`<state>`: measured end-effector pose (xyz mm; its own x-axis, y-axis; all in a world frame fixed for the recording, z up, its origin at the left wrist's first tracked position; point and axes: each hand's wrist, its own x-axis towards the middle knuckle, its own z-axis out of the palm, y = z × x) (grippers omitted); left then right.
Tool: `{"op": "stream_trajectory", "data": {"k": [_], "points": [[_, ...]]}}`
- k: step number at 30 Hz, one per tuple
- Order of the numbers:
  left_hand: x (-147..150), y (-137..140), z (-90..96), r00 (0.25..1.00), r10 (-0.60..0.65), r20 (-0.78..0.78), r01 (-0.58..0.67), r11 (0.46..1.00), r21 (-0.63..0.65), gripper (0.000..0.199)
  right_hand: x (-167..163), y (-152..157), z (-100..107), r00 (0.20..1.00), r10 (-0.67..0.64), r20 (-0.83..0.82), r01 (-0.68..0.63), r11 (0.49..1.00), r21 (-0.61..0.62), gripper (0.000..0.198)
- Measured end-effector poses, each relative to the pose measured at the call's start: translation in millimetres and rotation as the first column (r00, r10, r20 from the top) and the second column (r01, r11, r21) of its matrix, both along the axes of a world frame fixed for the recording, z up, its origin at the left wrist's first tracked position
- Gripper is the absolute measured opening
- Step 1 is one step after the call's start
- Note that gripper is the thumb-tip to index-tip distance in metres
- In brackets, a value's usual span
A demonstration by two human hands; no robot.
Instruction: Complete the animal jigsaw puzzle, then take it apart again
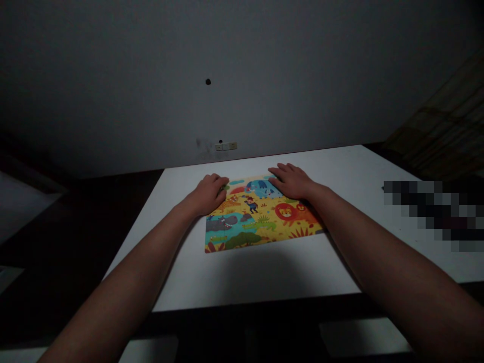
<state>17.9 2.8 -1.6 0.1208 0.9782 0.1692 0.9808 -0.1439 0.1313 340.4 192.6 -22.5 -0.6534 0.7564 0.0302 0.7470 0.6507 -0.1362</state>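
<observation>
A flat rectangular picture board [260,217] with cartoon animals lies on the white table [242,282]. An elephant, a lion, a hippo and a crocodile are printed on it; I cannot tell whether it is cut into pieces. My left hand [209,194] rests over its far left corner, fingers slightly bent and apart from the thumb. On the far right part of the board lies my right hand [293,180], palm down with fingers spread, partly covering the elephant. My right wrist and forearm hide the board's right edge. Both hands look open, holding nothing.
Behind the table stands a grey wall with sockets [226,146] low down. A blurred-out dark object [434,217] is at the table's right side. A patterned curtain [446,116] hangs at right. Pale seats [363,337] show below the near edge.
</observation>
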Motion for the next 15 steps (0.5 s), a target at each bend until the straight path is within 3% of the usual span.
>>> {"op": "stream_trajectory", "data": {"k": [4,10,15], "points": [[15,-4,7.3,0.996,0.085,-0.03,-0.085,0.996,0.004,0.056,0,-1,-1,1.0,0.005,-0.023,-0.005,1.0,0.019,0.076],[39,-9,15.1,0.969,0.209,-0.13,-0.218,0.974,-0.056,0.039,1,-1,1,0.999,-0.03,-0.02,0.03,1.0,0.002,0.077],[45,-15,18.2,0.969,0.196,-0.153,-0.206,0.977,-0.051,0.036,4,1,5,0.997,-0.071,-0.015,0.071,0.997,-0.005,0.078]]}}
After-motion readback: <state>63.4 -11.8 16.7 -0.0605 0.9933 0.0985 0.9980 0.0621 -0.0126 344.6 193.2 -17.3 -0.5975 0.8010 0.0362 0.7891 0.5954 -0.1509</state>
